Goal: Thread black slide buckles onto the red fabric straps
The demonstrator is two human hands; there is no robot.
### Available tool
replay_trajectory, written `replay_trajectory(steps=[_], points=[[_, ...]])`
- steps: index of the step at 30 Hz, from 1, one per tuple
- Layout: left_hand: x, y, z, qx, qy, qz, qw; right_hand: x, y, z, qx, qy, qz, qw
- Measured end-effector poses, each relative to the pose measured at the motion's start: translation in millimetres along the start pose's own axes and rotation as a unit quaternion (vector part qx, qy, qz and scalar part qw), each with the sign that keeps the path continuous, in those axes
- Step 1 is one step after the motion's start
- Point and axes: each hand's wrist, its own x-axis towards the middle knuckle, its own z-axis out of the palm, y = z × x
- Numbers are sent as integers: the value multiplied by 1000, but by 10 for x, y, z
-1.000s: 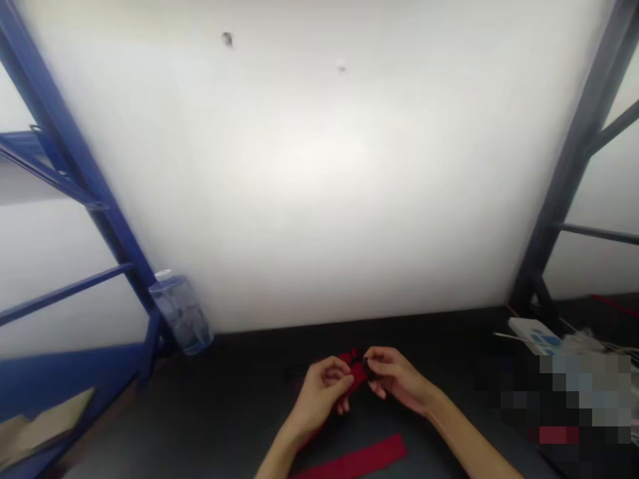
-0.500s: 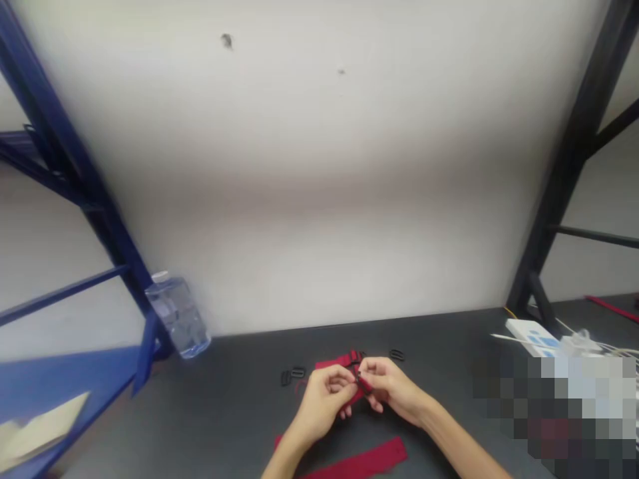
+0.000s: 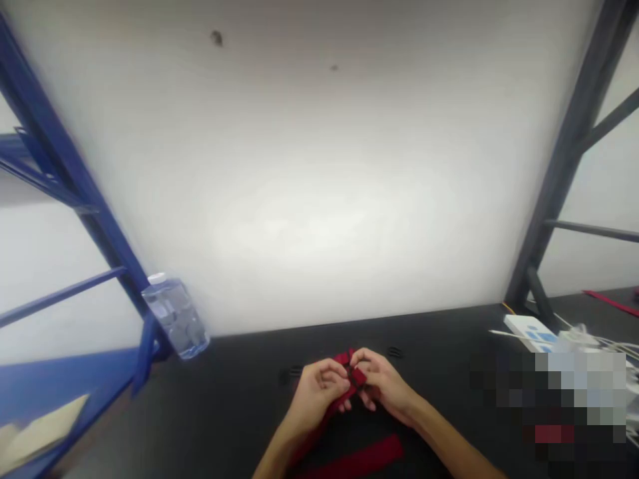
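Note:
Both hands meet over the dark table, working on a red webbing strap point(image 3: 358, 377) with small black pieces on it, likely buckle parts but too dark to make out. My left hand point(image 3: 320, 388) pinches the strap from the left side. From the right, the fingers of my right hand point(image 3: 382, 379) are closed on the same strap beside a dark gap. Part of the strap is hidden under my fingers. Nearer to me lies another length of red strap point(image 3: 367, 460), flat on the table between my forearms.
Black slide buckles lie beyond the hands, one to the right point(image 3: 394, 352) and a blurred one to the left point(image 3: 295, 371). A clear bottle point(image 3: 178, 318) leans by the blue frame point(image 3: 107, 223). A white box point(image 3: 530, 332) and cables sit at right.
The red strap between my fingers has turned, showing a red face where black buckle parts showed before. Both hands stay close together. The view has shifted slightly, and the wall looks brighter.

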Motion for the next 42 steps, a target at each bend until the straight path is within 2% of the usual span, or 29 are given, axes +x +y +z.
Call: replay_trajectory(steps=[2,7,9,11,12,14,16,19,23,26,28,29,30,31,32,34,35,37,39,41,42], points=[[8,1,-4,1,4,12,1000,-6,-40,-25,-18,11,-18,1000],[14,-23,-10,9,5,11,1000,13,-66,-76,-141,9,-34,989],[18,-28,-16,9,5,10,1000,39,-58,-128,-168,34,-37,984],[26,-26,-26,12,6,12,1000,64,-65,-224,-210,92,-47,972],[31,-23,-32,13,8,12,1000,71,-75,-286,-250,130,-55,958],[37,-12,-47,14,12,11,1000,72,-102,-417,-372,202,-100,901],[37,1,-64,16,17,13,1000,57,-128,-525,-485,222,-124,837],[28,22,-92,28,30,27,999,16,-150,-603,-587,237,-81,769],[24,38,-143,55,60,30,996,-42,-169,-597,-656,231,-11,718],[38,29,-188,67,89,35,993,-71,-203,-576,-689,228,12,688],[50,10,-212,73,104,39,991,-82,-236,-545,-699,247,10,671],[55,-2,-218,76,107,39,991,-85,-252,-518,-693,258,-1,673],[59,-17,-219,77,108,40,990,-86,-264,-481,-675,262,-21,689],[60,-33,-213,78,106,39,991,-86,-271,-433,-646,253,-45,719],[60,-50,-199,79,102,39,991,-84,-269,-377,-603,225,-70,762],[53,-82,-150,78,95,34,992,-78,-237,-253,-494,114,-99,856],[47,-92,-119,76,89,30,993,-73,-208,-195,-451,70,-98,884],[33,-90,-69,75,73,24,994,-63,-138,-108,-410,27,-99,906],[18,-44,-81,87,47,26,995,-54,-77,-74,-393,23,-102,913],[4,45,-203,133,34,44,990,-46,-48,-84,-379,36,-103,919],[-3,96,-310,175,54,69,981,-42,-48,-99,-371,44,-103,922]])
